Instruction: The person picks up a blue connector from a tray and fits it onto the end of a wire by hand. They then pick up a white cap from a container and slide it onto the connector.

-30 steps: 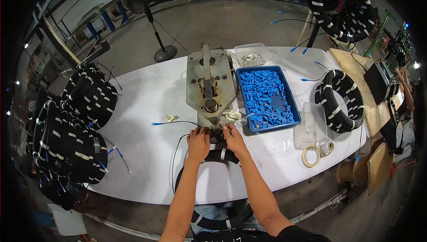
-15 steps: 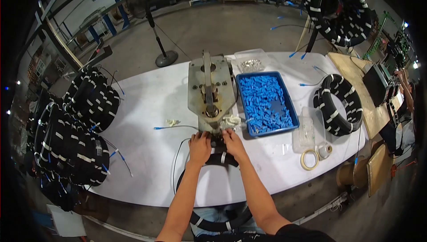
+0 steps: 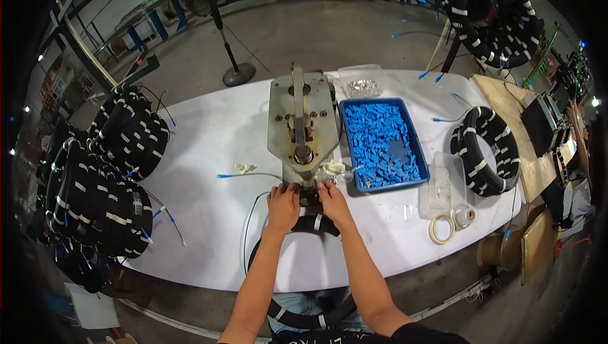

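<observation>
A grey metal press [image 3: 303, 119] with a long lever stands at the middle of the table. Both hands are at its lower front. My left hand [image 3: 284, 206] is closed, fingers curled at the left of the press's tip; what it grips is too small to tell. On the right of the tip, my right hand [image 3: 332, 202] is pinched, its fingertips partly hidden. Below the hands a black cable coil [image 3: 306, 320] with white bands hangs at the table's edge. A thin cable with a blue end [image 3: 221, 176] runs towards my left hand.
Right of the press lie a blue tray [image 3: 423, 182] of blue connectors, a clear box [image 3: 441, 198], tape rolls [image 3: 442, 229] and a banded coil [image 3: 485, 151]. Several coils [image 3: 98, 201] are stacked at the left. A fan [image 3: 239, 74] stands behind; a co-worker's arm [image 3: 577, 132] shows far right.
The view has shifted slightly. Both hands stay at the press, with the fingers moved only a little.
</observation>
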Demonstrator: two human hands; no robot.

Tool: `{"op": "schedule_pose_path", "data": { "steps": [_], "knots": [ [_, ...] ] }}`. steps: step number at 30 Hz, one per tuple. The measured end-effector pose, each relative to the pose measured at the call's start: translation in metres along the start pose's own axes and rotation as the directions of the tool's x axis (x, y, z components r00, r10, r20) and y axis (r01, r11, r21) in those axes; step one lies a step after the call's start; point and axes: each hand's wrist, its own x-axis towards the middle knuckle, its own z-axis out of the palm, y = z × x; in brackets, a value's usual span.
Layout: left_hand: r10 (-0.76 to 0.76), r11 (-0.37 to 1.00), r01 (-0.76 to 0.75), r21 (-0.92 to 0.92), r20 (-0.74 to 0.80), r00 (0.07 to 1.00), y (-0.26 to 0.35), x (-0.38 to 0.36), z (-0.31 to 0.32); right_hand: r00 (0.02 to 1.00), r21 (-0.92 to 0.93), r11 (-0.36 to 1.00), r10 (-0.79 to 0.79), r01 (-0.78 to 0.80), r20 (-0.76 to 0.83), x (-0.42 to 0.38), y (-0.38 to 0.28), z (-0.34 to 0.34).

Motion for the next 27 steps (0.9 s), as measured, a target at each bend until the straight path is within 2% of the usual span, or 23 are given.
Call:
{"op": "schedule_pose_path", "data": {
  "steps": [3,6,14,20,24,27],
  "knots": [
    [-0.001,1.000,0.001,-0.014,0.009,1.000,0.002,0.003,0.000,0.999,0.003,0.999,0.038,-0.038,-0.007,-0.004,-0.007,-0.002],
    [0.021,1.000,-0.021,0.003,-0.033,0.999,-0.001,0.007,0.003,1.000,0.017,1.000,-0.016,0.016,-0.008,0.003,-0.003,0.000],
    [0.008,1.000,-0.008,0.004,-0.027,1.000,0.002,0.003,0.000,0.997,-0.032,0.998,-0.058,0.057,-0.042,0.001,0.004,0.001],
    [0.031,0.997,-0.036,-0.072,-0.060,0.998,0.001,0.004,0.000,0.999,-0.012,0.999,0.049,-0.049,-0.002,-0.001,0.001,-0.002],
    [0.048,0.997,-0.048,-0.061,-0.005,0.999,-0.005,0.006,0.002,0.999,0.009,0.999,-0.033,0.033,-0.013,0.002,0.006,0.000],
    [0.036,0.996,-0.037,-0.084,-0.014,0.999,-0.001,0.007,0.001,1.000,0.003,1.000,0.031,-0.031,-0.006,0.002,0.007,-0.001]
  ]
}}
